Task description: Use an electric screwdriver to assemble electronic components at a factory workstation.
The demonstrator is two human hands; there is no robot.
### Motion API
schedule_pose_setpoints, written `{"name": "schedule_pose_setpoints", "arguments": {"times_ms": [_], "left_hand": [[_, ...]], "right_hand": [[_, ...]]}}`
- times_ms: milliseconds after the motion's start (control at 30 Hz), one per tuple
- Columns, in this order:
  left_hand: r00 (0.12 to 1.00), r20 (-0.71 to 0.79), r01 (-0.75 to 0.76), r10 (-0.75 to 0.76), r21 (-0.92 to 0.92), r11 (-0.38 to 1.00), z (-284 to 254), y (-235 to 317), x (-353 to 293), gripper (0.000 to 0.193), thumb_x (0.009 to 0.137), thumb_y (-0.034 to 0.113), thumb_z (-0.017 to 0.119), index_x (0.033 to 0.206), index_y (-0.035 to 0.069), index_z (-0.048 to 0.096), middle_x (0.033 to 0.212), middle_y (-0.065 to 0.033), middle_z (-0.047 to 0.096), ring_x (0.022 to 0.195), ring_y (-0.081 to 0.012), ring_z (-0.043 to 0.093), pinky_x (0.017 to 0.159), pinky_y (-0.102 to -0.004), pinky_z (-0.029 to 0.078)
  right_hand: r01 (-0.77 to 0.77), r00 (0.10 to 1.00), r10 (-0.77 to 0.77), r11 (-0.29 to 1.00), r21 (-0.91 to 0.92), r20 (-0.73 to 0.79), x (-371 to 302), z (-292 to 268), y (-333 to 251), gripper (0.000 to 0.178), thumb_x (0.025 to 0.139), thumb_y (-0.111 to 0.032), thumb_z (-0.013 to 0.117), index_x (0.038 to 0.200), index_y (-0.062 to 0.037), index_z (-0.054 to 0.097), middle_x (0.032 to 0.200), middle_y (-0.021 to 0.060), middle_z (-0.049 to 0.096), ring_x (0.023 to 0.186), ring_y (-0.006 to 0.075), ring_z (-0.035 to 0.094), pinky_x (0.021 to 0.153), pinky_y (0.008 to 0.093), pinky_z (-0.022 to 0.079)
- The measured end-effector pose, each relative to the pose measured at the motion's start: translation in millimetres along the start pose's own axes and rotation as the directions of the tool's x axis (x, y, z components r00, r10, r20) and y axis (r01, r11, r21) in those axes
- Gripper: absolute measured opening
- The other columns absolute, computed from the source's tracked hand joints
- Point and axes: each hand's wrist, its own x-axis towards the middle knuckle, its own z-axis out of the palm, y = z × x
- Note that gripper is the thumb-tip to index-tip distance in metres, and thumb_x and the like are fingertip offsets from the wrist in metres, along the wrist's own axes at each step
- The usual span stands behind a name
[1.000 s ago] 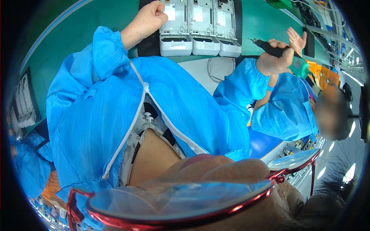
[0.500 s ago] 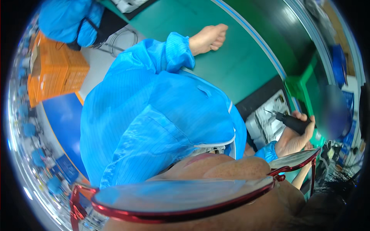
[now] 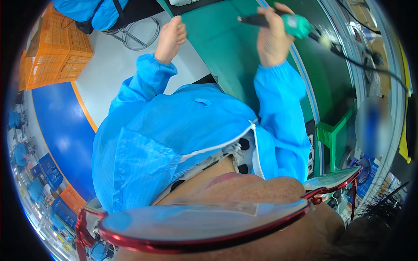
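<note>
My right hand (image 3: 274, 43) is wrapped round an electric screwdriver (image 3: 297, 26) with a black nose and green body. The tool lies about level above the green work surface, its tip toward the left and its dark cable (image 3: 370, 68) trailing off to the right. Off to the left, my left hand (image 3: 171, 40) is curled into a fist over the pale floor, beyond the work surface's left edge. Whatever the fist may hold is hidden by its fingers. Both arms wear blue sleeves.
The green work surface (image 3: 217, 32) has a metal rail (image 3: 300, 65) along its right side. A green frame (image 3: 333, 135) stands at the right. Orange crates (image 3: 61, 56) and a coiled grey cable (image 3: 141, 37) are on the left, near another person's blue clothing (image 3: 80, 9).
My right hand has swung the electric screwdriver from the lower right up over the work surface. My left fist has moved left, off the surface. The white, part-filled tray beside the screwdriver is now out of sight.
</note>
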Motion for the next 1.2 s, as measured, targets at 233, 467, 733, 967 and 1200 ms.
{"name": "schedule_pose_setpoints", "arguments": {"times_ms": [233,467,733,967,1200], "left_hand": [[0.99,-0.133,0.038,-0.049,-0.08,0.996,-86.4,2.9,-15.2,0.045,0.108,0.028,0.046,0.066,0.019,0.03,0.061,0.0052,0.028,0.052,-0.0063,0.024,0.046,-0.0256,0.021],[0.955,-0.293,0.021,-0.05,-0.103,0.994,-149.0,3.1,-24.0,0.046,0.106,0.029,0.049,0.066,0.02,0.029,0.058,0.0058,0.028,0.049,-0.0061,0.023,0.044,-0.0262,0.018],[0.971,-0.24,-0.009,-0.019,-0.113,0.994,-122.3,19.1,-16.8,0.045,0.105,0.025,0.048,0.065,0.019,0.028,0.059,0.0048,0.028,0.049,-0.0069,0.023,0.045,-0.027,0.019],[0.988,-0.155,-0.041,0.023,-0.117,0.992,-110.3,22.0,-21.5,0.042,0.105,0.022,0.047,0.067,0.017,0.03,0.061,0.0041,0.028,0.052,-0.0073,0.022,0.047,-0.0271,0.019],[0.98,0.023,-0.197,0.197,-0.006,0.98,-49.0,36.9,30.6,0.045,0.106,0.022,0.046,0.065,0.015,0.028,0.063,0.0028,0.026,0.056,-0.0099,0.024,0.054,-0.0294,0.024]], "right_hand": [[-0.111,0.99,0.122,0.984,-0.141,0.067,51.8,67.4,73.4,0.03,0.087,-0.002,0.07,0.115,-0.0057,0.06,0.097,0.0037,0.059,0.089,0.0144,0.059,0.081,0.0285,0.049],[-0.098,0.981,0.135,0.965,-0.245,0.137,55.7,72.6,109.9,0.027,0.087,-0.001,0.068,0.113,-0.0063,0.06,0.094,0.0019,0.059,0.085,0.0131,0.059,0.077,0.0285,0.049],[-0.075,0.959,0.159,0.941,-0.329,0.236,55.7,61.0,93.6,0.018,0.089,0.001,0.066,0.105,-0.0064,0.062,0.093,0.0025,0.064,0.082,0.0129,0.061,0.074,0.0286,0.05],[-0.174,0.944,0.264,0.907,-0.384,0.198,9.3,-0.9,6.4,0.02,0.086,-0.009,0.068,0.105,-0.0052,0.061,0.088,0.0073,0.064,0.08,0.0198,0.064,0.075,0.0332,0.052],[-0.172,0.957,0.26,0.865,-0.471,0.128,-64.3,-93.7,-92.2,0.026,0.087,-0.002,0.064,0.113,0.0028,0.063,0.093,0.0123,0.067,0.091,0.0261,0.066,0.09,0.0414,0.053]]}}
